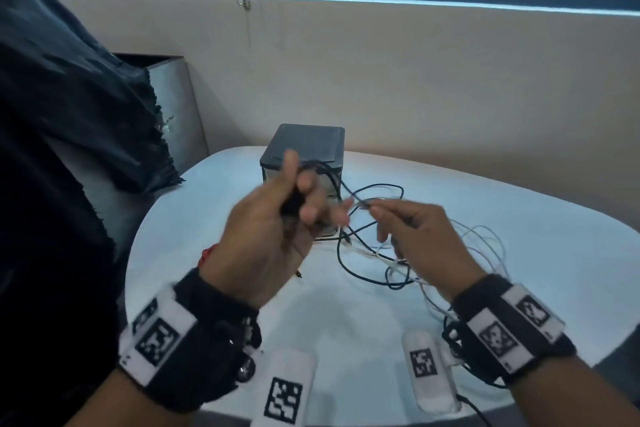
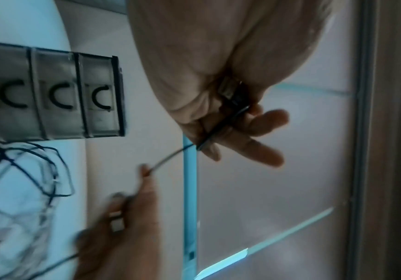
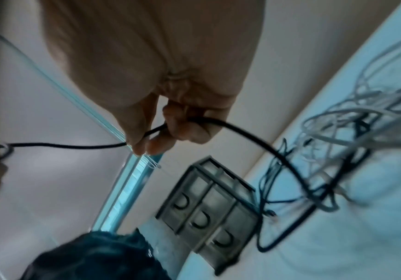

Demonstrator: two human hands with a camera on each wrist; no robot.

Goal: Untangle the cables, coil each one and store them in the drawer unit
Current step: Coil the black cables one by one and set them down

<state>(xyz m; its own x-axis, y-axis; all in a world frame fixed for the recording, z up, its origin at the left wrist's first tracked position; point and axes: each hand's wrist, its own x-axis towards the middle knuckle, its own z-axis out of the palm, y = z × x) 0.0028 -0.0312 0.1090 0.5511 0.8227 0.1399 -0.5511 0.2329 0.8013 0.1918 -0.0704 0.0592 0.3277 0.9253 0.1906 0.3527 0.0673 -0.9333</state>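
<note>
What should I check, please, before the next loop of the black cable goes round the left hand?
1. Left hand grips the black cable at its plug end: ok.
2. Right hand pinches the same cable further along: ok.
3. Stretch between the hands free of knots: ok.
4. Rest of the black cable free of the white cables: not ok, they cross in a heap on the table.
5. Drawer unit open to receive the coil: not ok, all three drawers look closed.
6. How many loops are already made: cannot tell.
</note>
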